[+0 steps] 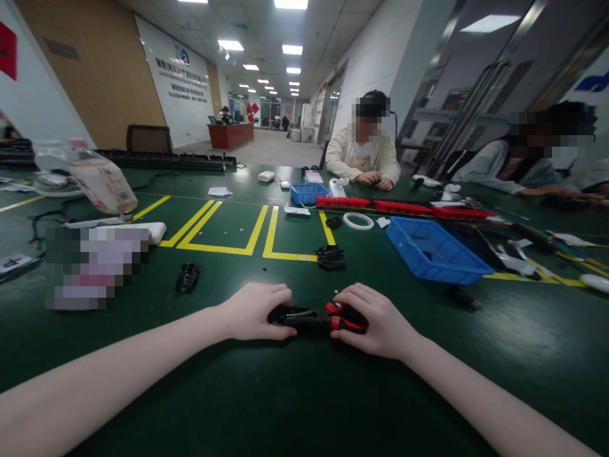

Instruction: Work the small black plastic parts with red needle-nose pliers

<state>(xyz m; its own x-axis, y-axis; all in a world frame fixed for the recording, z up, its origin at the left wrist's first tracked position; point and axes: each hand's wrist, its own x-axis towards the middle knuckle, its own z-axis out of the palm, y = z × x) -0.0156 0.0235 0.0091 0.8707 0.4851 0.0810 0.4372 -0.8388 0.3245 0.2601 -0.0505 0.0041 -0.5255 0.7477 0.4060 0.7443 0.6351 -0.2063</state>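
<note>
My left hand (259,312) is closed around a black part (280,315) low over the green table. In my right hand (378,320) are pliers (339,318) with red and black handles, their jaws pointing left and meeting the black part. Whether the jaws grip it is too dark to tell. Beyond my hands lies a small stack of black pieces (330,257). Another black piece (188,278) rests on the table to the left.
A blue bin (435,251) stands at the right, a smaller blue bin (309,193) farther back. Red strips (404,207) lie across the table. A bottle (102,181) and a white tape roll (358,221) are there too. People sit at the far side.
</note>
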